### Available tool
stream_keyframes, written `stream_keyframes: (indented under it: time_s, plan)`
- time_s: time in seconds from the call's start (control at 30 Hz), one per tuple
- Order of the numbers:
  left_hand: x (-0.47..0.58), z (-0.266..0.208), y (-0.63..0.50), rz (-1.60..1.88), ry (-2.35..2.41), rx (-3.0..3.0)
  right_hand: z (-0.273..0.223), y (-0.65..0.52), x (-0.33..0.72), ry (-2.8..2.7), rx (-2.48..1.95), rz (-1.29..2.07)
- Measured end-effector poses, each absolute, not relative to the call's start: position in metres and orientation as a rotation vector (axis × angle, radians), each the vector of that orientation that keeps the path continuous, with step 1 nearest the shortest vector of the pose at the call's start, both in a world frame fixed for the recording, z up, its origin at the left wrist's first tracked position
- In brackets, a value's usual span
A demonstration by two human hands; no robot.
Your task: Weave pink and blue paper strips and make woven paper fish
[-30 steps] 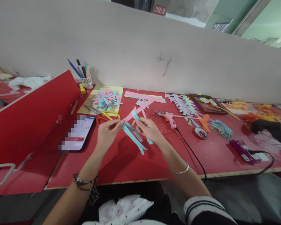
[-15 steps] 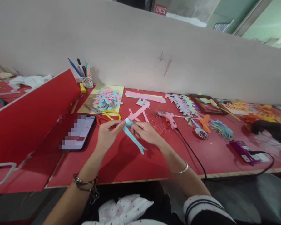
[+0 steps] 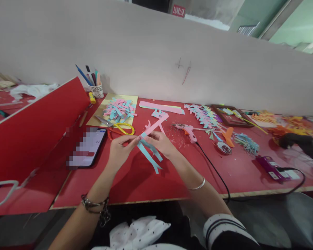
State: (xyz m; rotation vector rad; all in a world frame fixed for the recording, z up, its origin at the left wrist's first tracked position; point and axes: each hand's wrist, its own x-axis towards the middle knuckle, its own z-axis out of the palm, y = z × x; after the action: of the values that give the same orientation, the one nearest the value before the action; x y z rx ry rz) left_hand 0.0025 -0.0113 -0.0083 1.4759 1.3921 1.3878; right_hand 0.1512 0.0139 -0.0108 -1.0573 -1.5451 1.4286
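Between my hands, above the red table, are joined paper strips. A pink paper strip (image 3: 156, 125) slants up and away, and two blue paper strips (image 3: 149, 157) hang down toward me, one with a forked end. My left hand (image 3: 122, 148) pinches the strips where pink and blue meet. On the other side my right hand (image 3: 160, 143) has its thumb and fingers closed on the blue strip. Just beyond my left hand lie scissors (image 3: 122, 127) with yellow and red handles. A folded blue and pink paper piece (image 3: 159, 114) lies behind the strips.
A phone (image 3: 87, 147) lies left, beside a leaning red board (image 3: 41, 128). Cut paper pieces (image 3: 120, 109) are heaped behind the scissors. A pink glue gun (image 3: 189, 133) with a trailing cord, a small dish (image 3: 224, 148) and a purple power strip (image 3: 270, 168) lie right.
The blue strip that was wrapped at the joint now hangs loose beside the other blue end. My right hand has shifted slightly up and its fingers have moved at the joint.
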Motion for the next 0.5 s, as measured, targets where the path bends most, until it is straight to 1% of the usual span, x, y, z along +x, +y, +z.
stream_keyframes:
  time_s: [0.07,0.23,0.4,0.5]
  plan:
    - [0.002,-0.009,-0.012,1.390,1.394,1.506,-0.011,0.013,0.148,-1.435,-1.019,1.514]
    - [0.003,-0.012,-0.014,1.391,1.434,1.557,-0.009,0.012,0.141,-1.323,-1.034,1.463]
    - [-0.008,-0.016,-0.013,1.350,1.434,1.685,-0.009,0.013,0.139,-1.218,-1.069,1.480]
    - [-0.030,-0.022,-0.007,1.354,1.592,1.840,-0.008,0.014,0.143,-1.162,-1.111,1.500]
